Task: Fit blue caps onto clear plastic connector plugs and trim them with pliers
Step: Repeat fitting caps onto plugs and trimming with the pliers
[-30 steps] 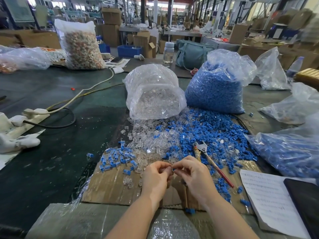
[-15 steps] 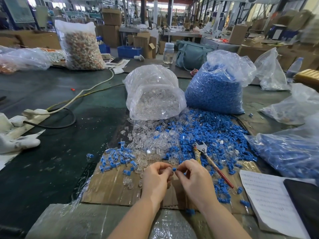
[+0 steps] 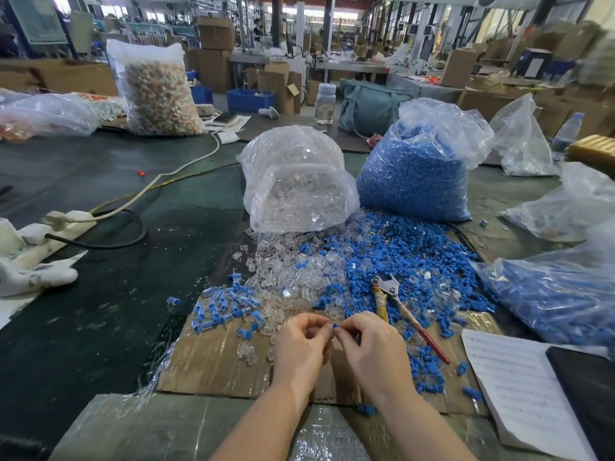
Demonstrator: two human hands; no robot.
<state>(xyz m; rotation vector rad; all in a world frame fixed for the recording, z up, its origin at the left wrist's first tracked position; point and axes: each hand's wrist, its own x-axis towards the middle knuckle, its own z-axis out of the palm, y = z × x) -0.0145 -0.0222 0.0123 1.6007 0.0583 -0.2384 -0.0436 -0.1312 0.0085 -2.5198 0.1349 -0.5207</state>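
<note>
Pinching a blue cap [image 3: 335, 325] between them, the fingers [image 3: 324, 324] of the left hand [image 3: 299, 347] and right hand [image 3: 369, 351] curl together above the cardboard [image 3: 213, 364]. Pliers [image 3: 399, 304] lie just right, on loose caps [image 3: 409, 257] and plugs [image 3: 289, 267] spilling from two bags on the worktop [image 3: 100, 311].

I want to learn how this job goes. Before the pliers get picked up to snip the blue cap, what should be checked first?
1. Blue cap pinched between both hands: ok.
2. Clear plug inside the left hand: cannot tell, fingers hide it.
3. Cap pushed fully on: cannot tell.
4. Pliers within reach, lying just beyond the right hand: ok.
5. A hand free to lift the pliers: not ok, both have a grip on the piece.
6. Pliers handles uncovered on the cardboard: ok.
</note>
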